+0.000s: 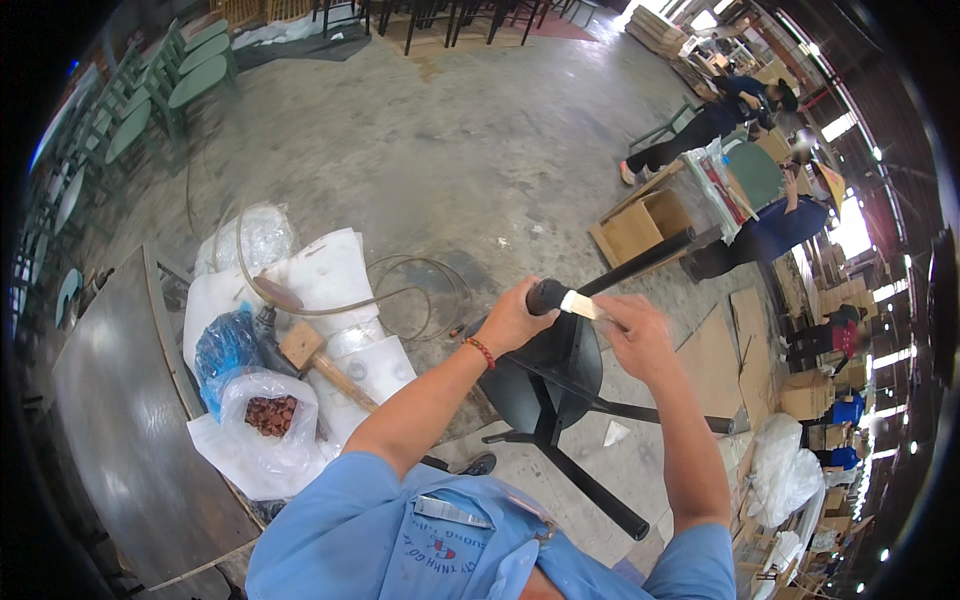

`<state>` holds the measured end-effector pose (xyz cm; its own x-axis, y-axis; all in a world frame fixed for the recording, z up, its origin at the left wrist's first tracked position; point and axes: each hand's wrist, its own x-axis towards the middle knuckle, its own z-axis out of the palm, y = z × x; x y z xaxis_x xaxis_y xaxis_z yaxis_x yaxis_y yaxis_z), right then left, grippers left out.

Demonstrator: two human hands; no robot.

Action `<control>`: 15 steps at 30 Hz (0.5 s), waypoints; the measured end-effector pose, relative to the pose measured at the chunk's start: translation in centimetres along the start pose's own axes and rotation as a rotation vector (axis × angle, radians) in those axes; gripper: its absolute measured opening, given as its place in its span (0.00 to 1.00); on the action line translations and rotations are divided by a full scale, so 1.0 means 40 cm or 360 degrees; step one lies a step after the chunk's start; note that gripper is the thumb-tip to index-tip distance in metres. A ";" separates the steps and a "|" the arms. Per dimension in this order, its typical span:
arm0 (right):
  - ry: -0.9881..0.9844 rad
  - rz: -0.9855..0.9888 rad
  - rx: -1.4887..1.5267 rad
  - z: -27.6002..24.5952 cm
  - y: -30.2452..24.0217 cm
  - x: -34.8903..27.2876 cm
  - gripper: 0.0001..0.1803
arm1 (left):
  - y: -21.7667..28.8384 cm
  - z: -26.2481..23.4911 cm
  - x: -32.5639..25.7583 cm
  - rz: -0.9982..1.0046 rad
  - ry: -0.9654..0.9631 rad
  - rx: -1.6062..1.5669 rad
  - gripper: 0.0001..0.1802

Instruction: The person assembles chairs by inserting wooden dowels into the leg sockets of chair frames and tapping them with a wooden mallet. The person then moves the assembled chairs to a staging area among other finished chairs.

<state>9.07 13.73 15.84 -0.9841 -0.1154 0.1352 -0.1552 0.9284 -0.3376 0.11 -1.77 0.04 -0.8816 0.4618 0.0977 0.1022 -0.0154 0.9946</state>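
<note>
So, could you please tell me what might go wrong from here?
Slipping: the slim black, white and tan piece between the left hand and the motion-blurred right hand might slip from one of them.

Spilling: the open clear plastic bag of reddish-brown pieces lies near the wooden mallet; a knock could scatter them.

Tripping: the thin looping hose on the grey concrete floor could catch someone stepping there.

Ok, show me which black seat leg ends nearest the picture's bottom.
The leg slanting down between left forearm and right forearm: its end sits lowest. Another leg ends higher by the open box, a third by flat cardboard.
</note>
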 end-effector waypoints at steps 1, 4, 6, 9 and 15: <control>-0.0006 -0.0012 -0.0007 0.007 -0.005 0.003 0.18 | -0.001 -0.001 0.001 0.0008 -0.0004 0.0005 0.21; -0.0013 0.0032 -0.0008 -0.003 0.016 -0.015 0.19 | 0.000 -0.004 0.000 0.0013 0.0007 0.0066 0.22; -0.0008 0.0054 -0.0004 -0.009 0.031 -0.025 0.19 | -0.004 -0.005 0.000 0.0015 0.0019 0.0079 0.22; 0.0015 0.0114 0.0105 0.016 0.032 -0.025 0.19 | -0.011 0.000 0.003 0.0013 0.0013 0.0027 0.22; 0.0041 0.0314 0.0204 0.036 0.060 -0.060 0.18 | -0.012 -0.004 0.002 0.0103 0.0015 0.0070 0.24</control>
<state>10.92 15.74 13.37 -0.9942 0.0743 0.0781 0.0284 0.8794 -0.4753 -0.07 -1.88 -0.41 -0.8767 0.4529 0.1625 0.1793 -0.0059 0.9838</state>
